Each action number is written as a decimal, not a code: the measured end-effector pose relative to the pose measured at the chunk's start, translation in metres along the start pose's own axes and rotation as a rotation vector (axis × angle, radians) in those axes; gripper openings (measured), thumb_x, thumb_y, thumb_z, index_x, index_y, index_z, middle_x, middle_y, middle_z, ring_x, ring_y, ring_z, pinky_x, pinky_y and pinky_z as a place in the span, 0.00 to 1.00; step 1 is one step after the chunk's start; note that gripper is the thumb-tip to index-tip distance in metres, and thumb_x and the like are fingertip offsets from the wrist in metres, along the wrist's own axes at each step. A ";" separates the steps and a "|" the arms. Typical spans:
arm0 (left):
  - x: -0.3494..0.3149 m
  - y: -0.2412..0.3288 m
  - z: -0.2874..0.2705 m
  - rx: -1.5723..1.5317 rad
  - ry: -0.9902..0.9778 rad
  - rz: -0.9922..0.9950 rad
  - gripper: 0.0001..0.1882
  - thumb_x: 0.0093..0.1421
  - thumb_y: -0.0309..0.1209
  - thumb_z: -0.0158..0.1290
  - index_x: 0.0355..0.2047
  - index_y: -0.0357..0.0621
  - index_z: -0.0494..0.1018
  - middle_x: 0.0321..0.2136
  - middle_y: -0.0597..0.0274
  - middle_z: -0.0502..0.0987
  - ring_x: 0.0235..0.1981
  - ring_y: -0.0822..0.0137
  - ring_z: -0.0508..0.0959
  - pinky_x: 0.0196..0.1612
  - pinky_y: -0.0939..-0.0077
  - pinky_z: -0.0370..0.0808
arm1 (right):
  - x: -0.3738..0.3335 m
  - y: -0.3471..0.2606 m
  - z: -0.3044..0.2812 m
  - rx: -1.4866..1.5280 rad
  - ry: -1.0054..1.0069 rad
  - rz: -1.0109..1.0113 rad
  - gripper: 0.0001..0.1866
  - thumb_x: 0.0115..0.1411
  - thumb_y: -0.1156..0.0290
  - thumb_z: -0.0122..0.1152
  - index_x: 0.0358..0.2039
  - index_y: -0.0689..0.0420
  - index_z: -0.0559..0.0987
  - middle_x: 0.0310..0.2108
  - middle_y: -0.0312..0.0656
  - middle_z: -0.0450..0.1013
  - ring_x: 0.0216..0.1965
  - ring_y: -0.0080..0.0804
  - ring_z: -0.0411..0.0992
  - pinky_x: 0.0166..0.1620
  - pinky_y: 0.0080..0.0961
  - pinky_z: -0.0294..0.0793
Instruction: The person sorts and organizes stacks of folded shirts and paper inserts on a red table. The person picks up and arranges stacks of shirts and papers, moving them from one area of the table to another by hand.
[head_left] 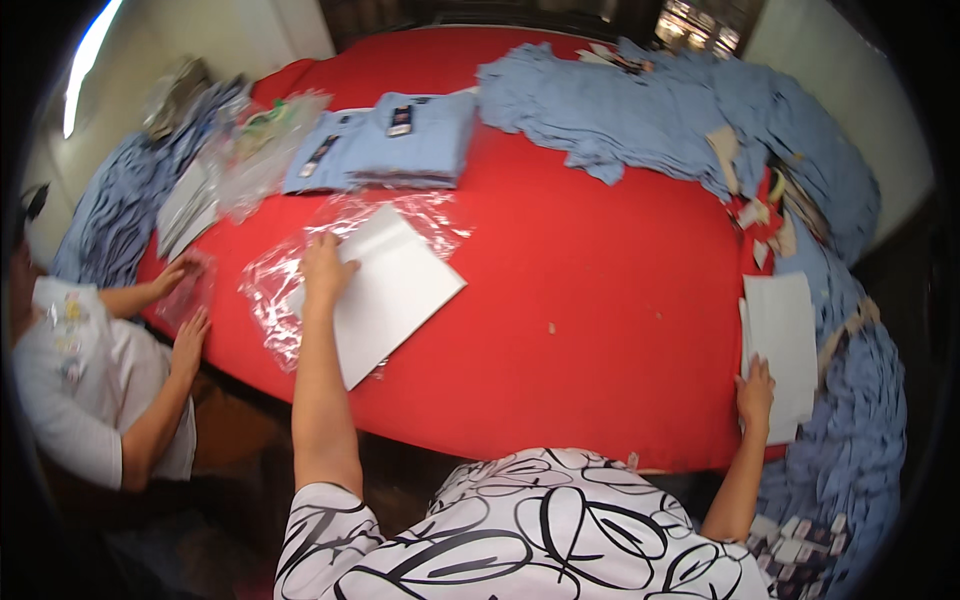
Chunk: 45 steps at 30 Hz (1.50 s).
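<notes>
My left hand (325,268) rests with fingers outstretched and thumb apart on the left corner of some white card sheets (398,290). Beneath the sheets, clear plastic bags (268,290) are spread on the red-covered table. Far to the right, my right hand (757,395) touches the left edge of a stack of white sheets (782,325) at the table's side. Its fingers look spread and lie on the edge, with no sheet lifted.
Folded blue garments with dark tags (405,145) are stacked on the red table (560,330). Loose blue garments (640,105) heap along the back and right. At left, a co-worker's hands (188,335) handle a clear bag (190,292). More plastic (262,150) lies beyond.
</notes>
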<state>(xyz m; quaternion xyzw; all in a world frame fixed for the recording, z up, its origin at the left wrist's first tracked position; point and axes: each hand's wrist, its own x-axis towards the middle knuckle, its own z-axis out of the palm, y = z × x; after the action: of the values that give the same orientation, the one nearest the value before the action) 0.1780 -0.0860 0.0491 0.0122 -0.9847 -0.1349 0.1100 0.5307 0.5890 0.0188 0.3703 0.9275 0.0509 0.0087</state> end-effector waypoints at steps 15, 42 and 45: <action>-0.117 0.201 -0.092 -1.677 -0.236 0.155 0.06 0.64 0.25 0.48 0.41 0.38 0.66 0.37 0.62 0.74 0.40 0.74 0.74 0.46 0.79 0.72 | -0.115 -0.236 -0.117 1.438 -0.556 -0.633 0.44 0.57 0.61 0.66 0.66 0.66 0.53 0.65 0.55 0.55 0.66 0.43 0.55 0.65 0.36 0.56; -0.122 0.189 -0.110 0.313 -1.078 0.382 0.15 0.59 0.32 0.57 0.46 0.43 0.73 0.43 0.52 0.77 0.42 0.55 0.78 0.48 0.65 0.72 | 0.103 0.208 -0.016 0.680 -0.145 0.312 0.51 0.39 0.48 0.76 0.54 0.73 0.67 0.49 0.59 0.73 0.48 0.44 0.74 0.51 0.33 0.71; -0.111 0.191 -0.109 0.314 -1.040 0.351 0.15 0.59 0.32 0.56 0.46 0.44 0.73 0.43 0.52 0.77 0.42 0.55 0.78 0.48 0.64 0.71 | 0.109 0.214 -0.002 0.755 -0.208 0.347 0.50 0.39 0.46 0.76 0.54 0.68 0.67 0.46 0.56 0.73 0.45 0.41 0.74 0.49 0.31 0.71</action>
<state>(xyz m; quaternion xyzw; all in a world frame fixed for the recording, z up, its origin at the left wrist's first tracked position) 0.3113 0.0756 0.1794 -0.2032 -0.9049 0.0452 -0.3713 0.5988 0.8177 0.0445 0.5012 0.7993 -0.3288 -0.0427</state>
